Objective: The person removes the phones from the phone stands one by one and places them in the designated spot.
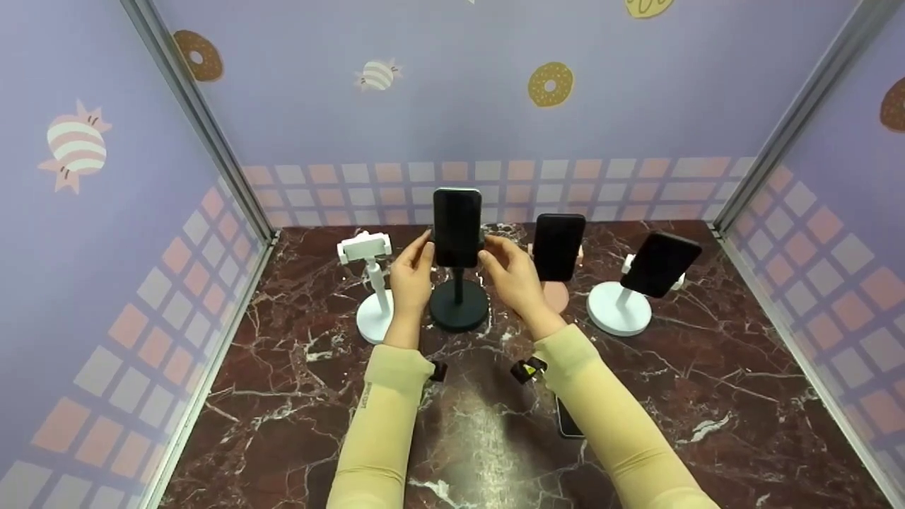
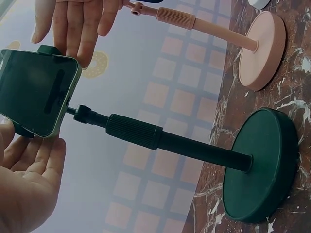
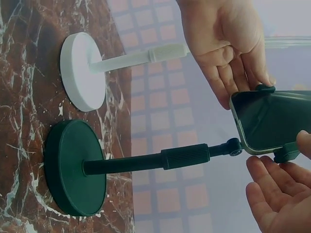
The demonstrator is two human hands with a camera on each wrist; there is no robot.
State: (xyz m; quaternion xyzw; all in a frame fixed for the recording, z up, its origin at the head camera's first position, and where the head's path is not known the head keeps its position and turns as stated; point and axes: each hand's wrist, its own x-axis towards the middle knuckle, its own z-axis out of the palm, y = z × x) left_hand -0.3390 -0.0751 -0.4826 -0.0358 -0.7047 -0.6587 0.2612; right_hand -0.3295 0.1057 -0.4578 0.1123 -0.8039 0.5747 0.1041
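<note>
In the middle of the head view, a smartphone [image 1: 457,227] sits upright in the clamp of a dark phone stand [image 1: 459,316]. The stand's round base and ribbed pole [image 2: 133,132] show in the left wrist view. My left hand [image 1: 412,281] is at the phone's left side; its thumb lies against the clamp arm [image 3: 265,88] and its fingers reach behind, so it appears to pinch the clamp. On the opposite side, my right hand [image 1: 515,279] has fairly straight fingers by the other clamp arm [image 3: 286,153], its thumb apart from it. Contact behind the phone is partly hidden.
A white phone stand [image 1: 375,316] with a bare clamp is at left. To the right, a pink stand [image 1: 556,297] and another white stand [image 1: 619,311] hold phones, the latter's tilted. A further phone [image 1: 568,422] lies partly under my right sleeve. Patterned walls enclose the marbled tabletop [image 1: 283,424].
</note>
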